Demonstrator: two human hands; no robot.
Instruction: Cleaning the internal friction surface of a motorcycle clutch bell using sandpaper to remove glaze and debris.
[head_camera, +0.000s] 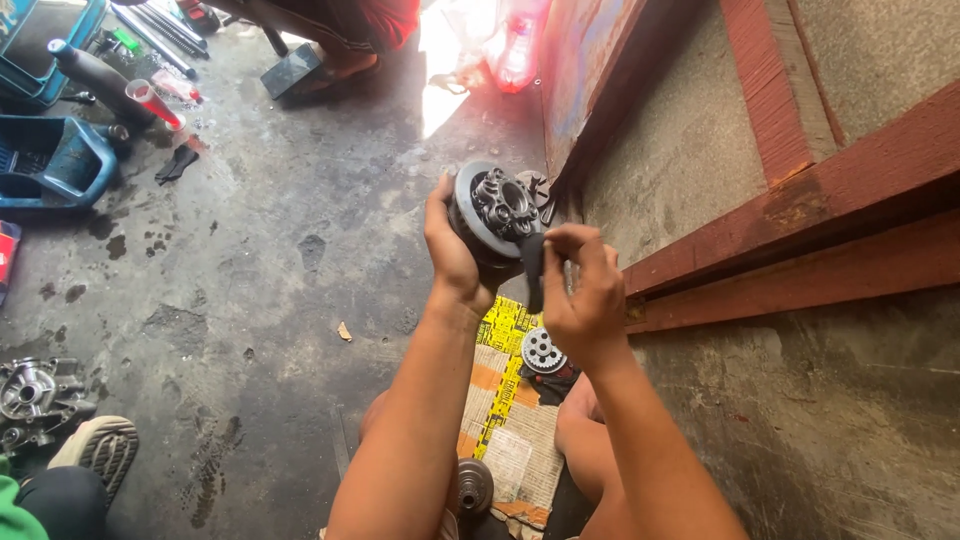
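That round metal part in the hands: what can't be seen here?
- Round metal part, head view: its back and left rim are hidden by the left hand.
- Dark tool: mostly covered by the right hand; its tip cannot be told.
- Small gear on the cardboard: partly behind the right wrist.
- Engine casing: cut off by the left edge.
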